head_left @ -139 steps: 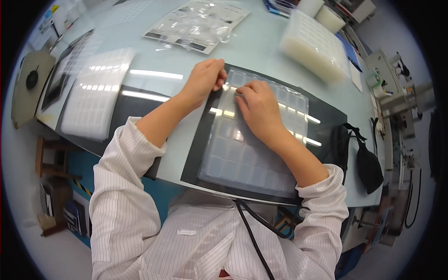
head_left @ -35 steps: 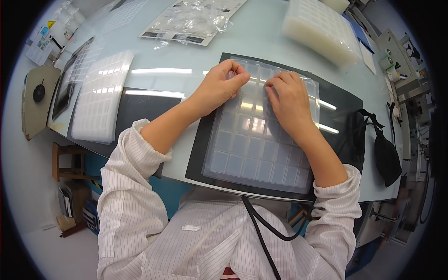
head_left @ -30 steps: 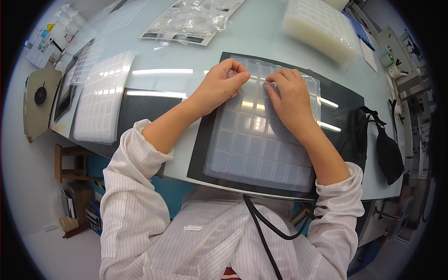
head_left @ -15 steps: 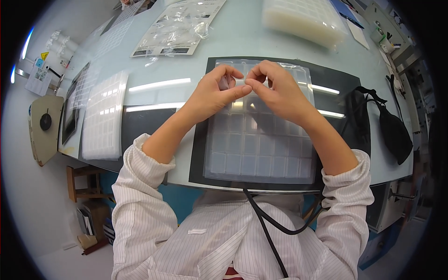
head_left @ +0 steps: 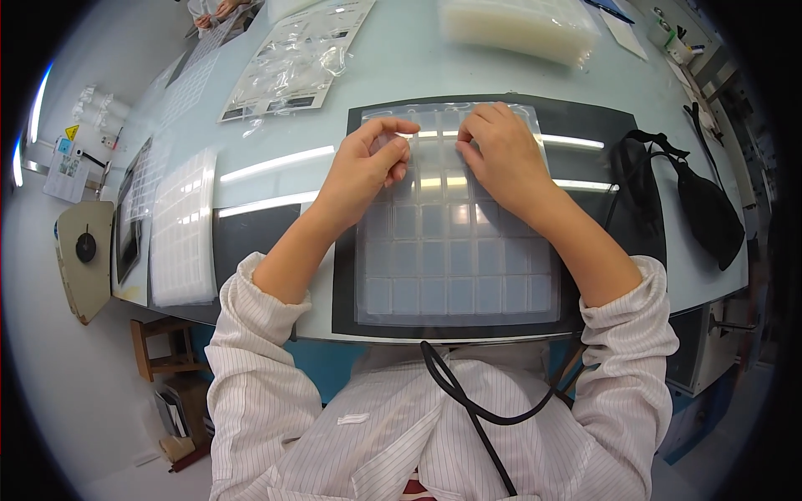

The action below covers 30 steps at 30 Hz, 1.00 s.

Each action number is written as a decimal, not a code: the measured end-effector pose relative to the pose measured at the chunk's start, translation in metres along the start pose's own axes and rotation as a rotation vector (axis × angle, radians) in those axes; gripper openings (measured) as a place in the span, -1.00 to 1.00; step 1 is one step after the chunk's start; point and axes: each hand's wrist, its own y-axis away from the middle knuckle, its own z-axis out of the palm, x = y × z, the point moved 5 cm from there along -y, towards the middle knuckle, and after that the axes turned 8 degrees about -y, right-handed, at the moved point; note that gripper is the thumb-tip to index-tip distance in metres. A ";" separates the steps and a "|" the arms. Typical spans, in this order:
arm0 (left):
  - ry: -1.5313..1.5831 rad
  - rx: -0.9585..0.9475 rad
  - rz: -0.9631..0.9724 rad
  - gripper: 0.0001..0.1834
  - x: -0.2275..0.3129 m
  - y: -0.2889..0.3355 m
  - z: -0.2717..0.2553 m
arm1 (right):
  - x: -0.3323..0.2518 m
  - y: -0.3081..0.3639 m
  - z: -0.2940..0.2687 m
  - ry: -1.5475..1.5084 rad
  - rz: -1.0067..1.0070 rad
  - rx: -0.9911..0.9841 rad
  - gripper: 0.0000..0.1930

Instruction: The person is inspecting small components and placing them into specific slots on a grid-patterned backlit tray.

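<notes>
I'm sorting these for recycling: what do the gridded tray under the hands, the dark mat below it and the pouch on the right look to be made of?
The gridded tray looks like thin, translucent moulded plastic: glossy, light strips reflect off it and the mat shows through. The dark mat seems a matte black rubber or vinyl sheet, flat with little glare. The pouch looks like soft black fabric or leatherette with a drawstring; which, I cannot tell.

The left hand (head_left: 365, 164) and right hand (head_left: 499, 159) cover the clear gridded tray's (head_left: 455, 250) upper cells — whatever the fingertips pinch is too small to tell. The stack of white trays (head_left: 522, 23) is cut off by the top edge.
</notes>
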 end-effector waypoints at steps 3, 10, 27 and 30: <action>0.094 0.009 -0.044 -0.83 0.001 -0.005 0.005 | -0.004 0.003 0.005 0.092 -0.078 0.036 -0.93; 0.203 0.060 0.002 -0.82 -0.005 -0.021 0.022 | -0.006 0.003 -0.001 0.042 -0.085 0.111 -0.93; -0.245 -0.034 0.170 -0.59 0.006 -0.011 0.026 | -0.008 -0.006 -0.017 -0.632 0.391 -0.196 -0.87; -0.091 0.041 0.143 -0.63 0.001 -0.016 0.024 | 0.005 0.003 -0.012 -0.172 -0.032 0.060 -0.85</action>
